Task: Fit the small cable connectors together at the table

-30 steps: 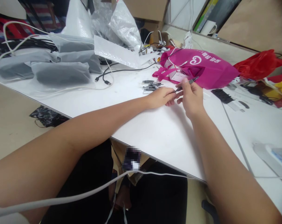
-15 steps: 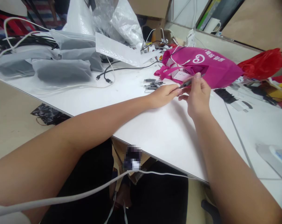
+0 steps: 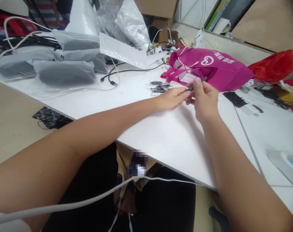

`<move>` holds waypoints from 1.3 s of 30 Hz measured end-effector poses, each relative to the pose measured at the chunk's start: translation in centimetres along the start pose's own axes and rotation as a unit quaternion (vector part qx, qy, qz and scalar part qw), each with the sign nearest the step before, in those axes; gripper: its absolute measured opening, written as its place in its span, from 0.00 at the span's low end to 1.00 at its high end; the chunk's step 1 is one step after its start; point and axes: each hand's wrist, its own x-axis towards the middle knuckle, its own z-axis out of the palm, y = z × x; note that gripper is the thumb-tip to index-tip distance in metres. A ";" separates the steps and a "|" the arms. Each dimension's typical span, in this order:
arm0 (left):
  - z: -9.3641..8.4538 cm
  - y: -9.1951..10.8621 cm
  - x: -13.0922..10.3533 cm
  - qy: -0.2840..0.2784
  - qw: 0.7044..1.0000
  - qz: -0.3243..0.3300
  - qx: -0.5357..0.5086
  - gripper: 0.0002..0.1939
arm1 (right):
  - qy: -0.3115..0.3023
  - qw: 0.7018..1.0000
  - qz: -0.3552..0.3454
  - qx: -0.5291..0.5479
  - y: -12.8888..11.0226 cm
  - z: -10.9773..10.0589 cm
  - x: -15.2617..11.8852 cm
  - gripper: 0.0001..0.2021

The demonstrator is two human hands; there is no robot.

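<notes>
White table, pen between hands

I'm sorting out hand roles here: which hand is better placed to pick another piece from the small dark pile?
Probably the left hand: it lies beside the pile of small dark pieces, while the right hand pinches the thin dark piece.

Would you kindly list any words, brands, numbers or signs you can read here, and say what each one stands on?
White round swirl logo, like a "G": on the magenta bag, behind the right hand.
White characters beside that logo: upside down and too blurred to read.
White tag at the bag's mouth: print too small to read.
Small dark pieces by the left hand: no readable marks.
</notes>
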 end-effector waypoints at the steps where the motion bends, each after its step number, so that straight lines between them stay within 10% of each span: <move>1: 0.0 0.0 0.0 -0.011 1.000 0.002 -0.020 0.21 | 0.005 1.000 -0.011 -0.011 0.1 0.0 0.0 0.23; 26: 0.6 0.4 0.0 -0.015 0.993 -0.020 -0.113 0.19 | 0.015 0.965 -0.211 -0.156 0.4 -0.2 0.5 0.34; 39: 0.6 1.7 -0.6 -0.027 0.988 -0.055 -0.140 0.21 | -0.006 0.995 -0.089 -0.047 -0.5 0.0 0.2 0.27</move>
